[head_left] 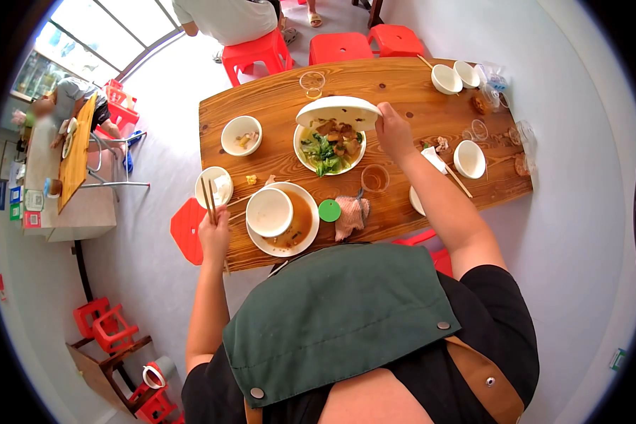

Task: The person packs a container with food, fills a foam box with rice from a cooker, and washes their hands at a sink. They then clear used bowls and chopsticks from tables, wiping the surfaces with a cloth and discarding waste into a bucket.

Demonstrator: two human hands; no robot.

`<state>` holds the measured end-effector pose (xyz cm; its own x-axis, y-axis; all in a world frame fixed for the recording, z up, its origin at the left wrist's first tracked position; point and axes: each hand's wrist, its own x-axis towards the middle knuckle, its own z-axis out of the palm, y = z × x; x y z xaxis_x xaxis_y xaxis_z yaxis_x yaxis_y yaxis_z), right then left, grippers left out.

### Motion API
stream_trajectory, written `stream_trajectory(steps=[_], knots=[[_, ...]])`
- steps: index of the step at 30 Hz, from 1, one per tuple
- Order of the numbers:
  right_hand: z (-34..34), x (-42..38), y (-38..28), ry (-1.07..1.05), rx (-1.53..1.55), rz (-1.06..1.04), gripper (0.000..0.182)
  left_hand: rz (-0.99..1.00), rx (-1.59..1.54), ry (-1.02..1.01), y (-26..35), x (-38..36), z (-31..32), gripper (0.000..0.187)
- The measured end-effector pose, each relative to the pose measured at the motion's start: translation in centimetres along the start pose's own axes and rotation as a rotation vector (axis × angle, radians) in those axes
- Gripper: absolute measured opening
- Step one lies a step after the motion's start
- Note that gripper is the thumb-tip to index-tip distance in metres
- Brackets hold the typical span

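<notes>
My right hand (393, 131) grips the edge of a white plate (332, 104), tilted up over a white bowl (364, 152). Leafy greens (320, 152) and brown pieces of food (343, 136) fill that bowl. Closed around a pair of wooden chopsticks (208, 194) is my left hand (215, 232), at the table's left front edge. Close by it stands a small bowl (204, 181) with crumpled white tissue inside. To its right, a white bowl (269, 212) rests on a larger plate (302, 244) of brown sauce.
The wooden table (403, 85) also bears a bowl of scraps (242, 136), a cup of brown drink (375, 178), a green lid (329, 210), a pinkish cloth (351, 215) and a white bowl (469, 159). Red stools (340, 48) surround it. A seated person (230, 21) is beyond.
</notes>
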<state>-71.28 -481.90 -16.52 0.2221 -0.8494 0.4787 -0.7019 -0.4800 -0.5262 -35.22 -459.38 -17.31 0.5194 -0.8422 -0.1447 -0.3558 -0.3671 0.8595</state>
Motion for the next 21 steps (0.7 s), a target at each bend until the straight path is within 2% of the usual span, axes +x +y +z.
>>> stream_trajectory(steps=[5, 8, 10, 11, 13, 14, 17, 19, 21], knots=[[-1.0, 0.5, -1.5, 0.072, 0.007, -0.055, 0.009, 0.077, 0.002, -0.012, 6.1, 1.8, 1.5, 0.019], [0.1, -0.2, -0.5, 0.077, -0.008, -0.037, 0.014, 0.073, 0.022, -0.005, 5.5, 1.9, 0.8, 0.020], [1.0, -0.9, 0.7, -0.009, -0.095, 0.187, 0.019, 0.078, 0.098, 0.006, 4.3, 1.7, 0.1, 0.021], [1.1, -1.2, 1.6, -0.012, -0.093, 0.192, 0.019, 0.076, 0.103, 0.003, 3.6, 1.4, -0.2, 0.021], [0.5, -1.2, 2.7, -0.082, 0.571, 0.784, 0.021, 0.018, 0.176, -0.055, 2.1, 0.7, -0.7, 0.023], [-0.1, -1.3, 3.2, -0.048, 0.723, 0.888, 0.024, 0.017, 0.178, -0.056, 1.2, 0.4, -0.9, 0.023], [-1.2, -1.9, 7.4, -0.102, 0.880, 1.285, 0.030, 0.004, 0.205, -0.044, -0.6, -0.6, -0.7, 0.021], [-0.6, -3.0, 9.5, -0.091, 0.918, 1.383, 0.030, -0.100, 0.083, -0.051, -1.0, -1.5, -0.5, 0.016], [0.3, -3.8, 10.1, -0.080, 0.912, 1.454, 0.028, -0.132, 0.091, -0.034, -1.9, -1.7, -0.3, 0.015]])
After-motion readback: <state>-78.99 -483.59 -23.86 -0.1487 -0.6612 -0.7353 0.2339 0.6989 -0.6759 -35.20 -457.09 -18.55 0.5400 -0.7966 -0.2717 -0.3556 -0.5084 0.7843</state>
